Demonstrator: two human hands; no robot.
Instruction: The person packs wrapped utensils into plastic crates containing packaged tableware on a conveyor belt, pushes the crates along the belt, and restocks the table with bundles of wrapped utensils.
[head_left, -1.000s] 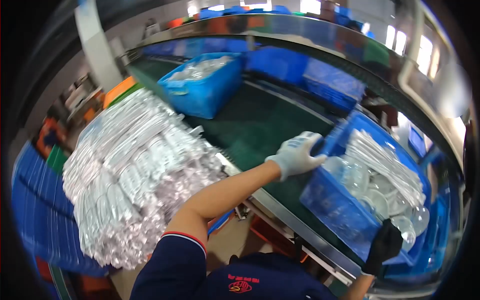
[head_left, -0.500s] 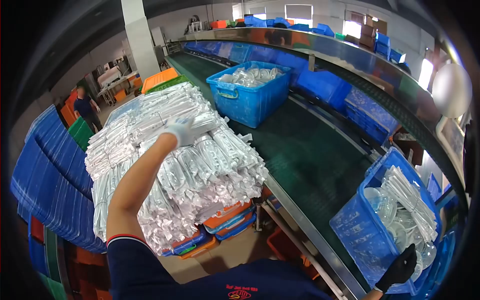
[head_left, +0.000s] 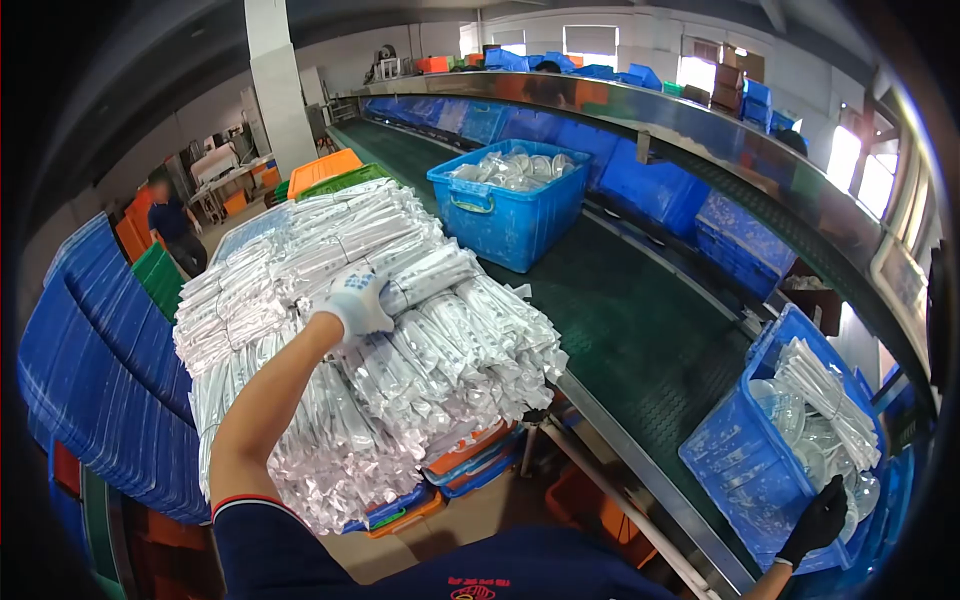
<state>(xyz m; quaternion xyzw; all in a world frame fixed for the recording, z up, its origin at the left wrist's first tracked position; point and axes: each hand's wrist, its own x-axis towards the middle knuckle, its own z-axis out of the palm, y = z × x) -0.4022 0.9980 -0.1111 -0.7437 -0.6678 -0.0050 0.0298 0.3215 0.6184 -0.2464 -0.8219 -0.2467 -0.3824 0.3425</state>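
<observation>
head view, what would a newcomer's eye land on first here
Probably the heap of white wrapped packets left of centre, with the white-gloved left hand on it. Next, the bright blue bin of clear pieces on the green belt, upper centre. At lower right, the black-gloved right hand is at another blue bin, which holds a white bundle and more clear pieces.
</observation>
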